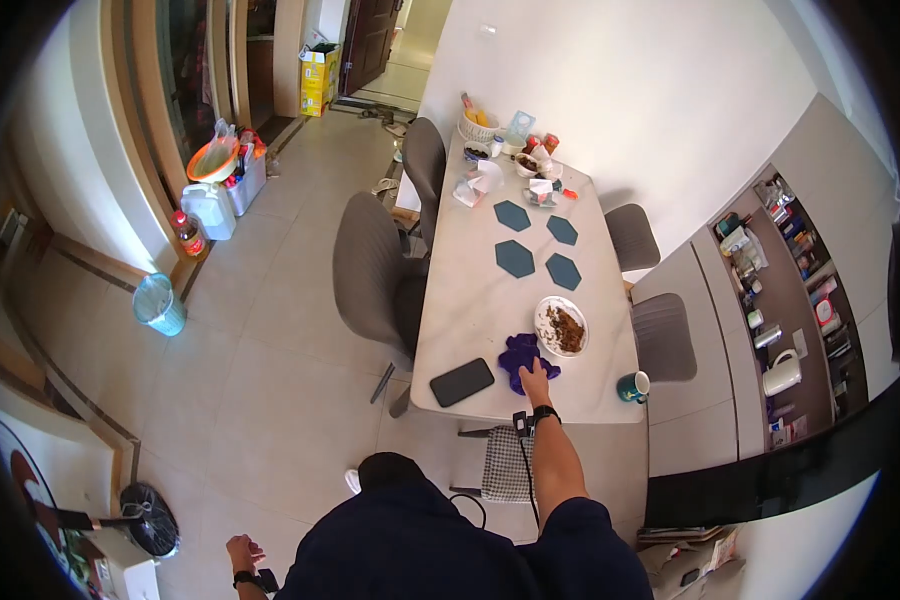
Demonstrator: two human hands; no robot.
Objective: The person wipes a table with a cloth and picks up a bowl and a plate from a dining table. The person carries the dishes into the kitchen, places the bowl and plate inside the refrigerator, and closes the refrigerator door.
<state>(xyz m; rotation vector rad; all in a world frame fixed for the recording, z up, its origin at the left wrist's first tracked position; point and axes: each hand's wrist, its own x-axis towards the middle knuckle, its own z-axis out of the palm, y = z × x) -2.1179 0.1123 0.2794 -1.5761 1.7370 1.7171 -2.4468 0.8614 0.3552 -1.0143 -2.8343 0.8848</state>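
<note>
My right hand (535, 378) reaches down to the table's near edge, its fingers closed on a crumpled purple cloth (518, 358). Just beyond the cloth is a white plate (544, 312) holding brown food scraps. A black phone (462, 382) lies flat to the left of the cloth, and a dark green mug (628, 388) stands to its right. Low at the left, away from the table, hangs my left hand (245, 552) with loosely curled fingers and nothing visible in it.
Four-sided white table (450, 330) bears several dark hexagonal mats (514, 259). Bowls and a basket (478, 128) crowd its far end. Grey chairs (375, 270) flank both sides, and a checked stool (508, 468) is at the near edge. A blue bin (160, 305) stands left.
</note>
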